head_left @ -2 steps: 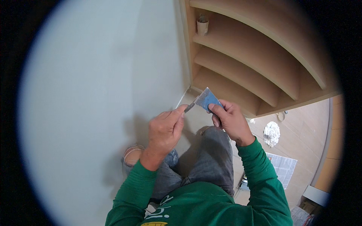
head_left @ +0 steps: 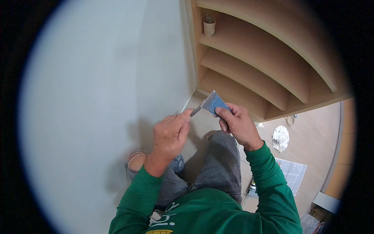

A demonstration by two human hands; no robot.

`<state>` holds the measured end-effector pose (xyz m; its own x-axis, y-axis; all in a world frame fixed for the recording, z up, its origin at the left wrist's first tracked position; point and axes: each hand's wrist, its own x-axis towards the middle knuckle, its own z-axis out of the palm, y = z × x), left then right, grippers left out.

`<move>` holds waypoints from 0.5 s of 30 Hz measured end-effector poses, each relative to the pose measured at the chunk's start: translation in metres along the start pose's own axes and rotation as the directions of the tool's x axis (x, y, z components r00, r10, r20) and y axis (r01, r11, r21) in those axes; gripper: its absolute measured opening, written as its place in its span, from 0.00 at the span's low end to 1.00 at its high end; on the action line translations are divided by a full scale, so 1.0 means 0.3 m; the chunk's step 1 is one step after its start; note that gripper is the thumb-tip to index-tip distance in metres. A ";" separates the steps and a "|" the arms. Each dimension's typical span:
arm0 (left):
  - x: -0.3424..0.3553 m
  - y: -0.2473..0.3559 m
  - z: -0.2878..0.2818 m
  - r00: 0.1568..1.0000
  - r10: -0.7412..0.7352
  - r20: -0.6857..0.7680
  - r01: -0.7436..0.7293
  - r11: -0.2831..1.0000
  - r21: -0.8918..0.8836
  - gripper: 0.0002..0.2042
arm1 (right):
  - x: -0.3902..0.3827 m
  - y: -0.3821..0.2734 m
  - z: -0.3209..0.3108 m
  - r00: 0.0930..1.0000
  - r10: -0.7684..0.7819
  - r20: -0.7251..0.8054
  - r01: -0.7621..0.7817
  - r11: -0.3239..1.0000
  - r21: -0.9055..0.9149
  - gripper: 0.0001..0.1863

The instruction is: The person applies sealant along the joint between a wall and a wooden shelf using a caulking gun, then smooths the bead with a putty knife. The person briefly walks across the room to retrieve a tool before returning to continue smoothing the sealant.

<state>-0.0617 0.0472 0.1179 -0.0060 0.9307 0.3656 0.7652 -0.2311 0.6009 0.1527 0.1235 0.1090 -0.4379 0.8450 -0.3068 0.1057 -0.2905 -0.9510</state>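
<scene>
My right hand [head_left: 242, 125] is closed on a blue putty knife [head_left: 215, 103], thumb on its flat face and the wide blade pointing up and left. A narrow dark scraper [head_left: 197, 109] is pinched between the thumb and fingers of my left hand [head_left: 170, 133]. Its tip meets the left corner of the blue blade, and most of its handle is hidden in my fist. Both tools are held above my knees, in front of the lower shelves.
A pale wall [head_left: 97, 97] rises on the left. Wooden shelves [head_left: 249, 74] fill the upper right, with a small cup [head_left: 209, 28] on one. On the tiled floor lie a crumpled white heap [head_left: 280, 139], a tape roll [head_left: 290, 120], newspaper [head_left: 292, 174] and a small bottle [head_left: 252, 188].
</scene>
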 end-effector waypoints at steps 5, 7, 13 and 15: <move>0.006 -0.003 -0.011 0.998 0.059 -0.033 -0.058 0.998 0.022 0.13 | 0.021 0.051 -0.003 0.999 -0.006 -0.037 0.004 0.998 -0.067 0.15; 0.003 -0.018 0.002 0.991 0.060 -0.122 -0.059 0.998 0.011 0.11 | 0.028 0.076 -0.022 0.997 0.079 0.018 -0.081 0.981 0.174 0.14; 0.019 -0.017 -0.030 0.656 -0.586 0.476 0.722 0.303 -0.622 0.13 | 0.031 0.169 -0.036 0.898 0.021 0.439 -0.393 0.485 0.781 0.17; 0.024 -0.002 -0.015 0.616 -0.561 0.553 0.740 0.171 -0.651 0.13 | 0.027 0.179 -0.018 0.852 -0.011 0.524 -0.467 0.438 0.768 0.17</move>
<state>-0.0650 0.0528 0.1235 -0.0771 0.8599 -0.5045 -0.2925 0.4643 0.8360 0.1597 0.1172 0.0554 -0.8419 0.4876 -0.2312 -0.4348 -0.8667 -0.2445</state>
